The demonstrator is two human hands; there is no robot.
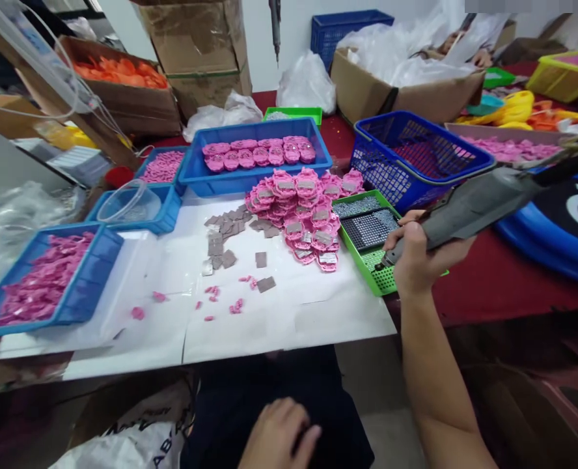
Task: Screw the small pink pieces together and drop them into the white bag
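Observation:
My right hand (pixel 418 257) is wrapped round a grey electric screwdriver (pixel 474 205), which lies aslant with its tip pointing down and left. That tip is at a green tray (pixel 379 286), which has a black perforated insert (pixel 367 229) and many small screws. My left hand (pixel 282 435) rests low over my lap, thumb apart from loosely bent fingers, with nothing seen in it. Left of the green tray is a heap of pink plastic parts (pixel 306 208), many bearing grey plates. Loose grey square plates (pixel 228 227) and tiny pink pieces (pixel 237 305) lie on the white work surface (pixel 269 332).
A blue tray (pixel 254 179) behind the heap holds rows of pink assemblies. Blue bins (pixel 86 280) with pink parts stand at left. A blue basket (pixel 416 163) and cardboard boxes (pixel 204 39) stand behind. Another screwdriver (pixel 276 29) hangs above. A co-worker's hands (pixel 481 58) show far right.

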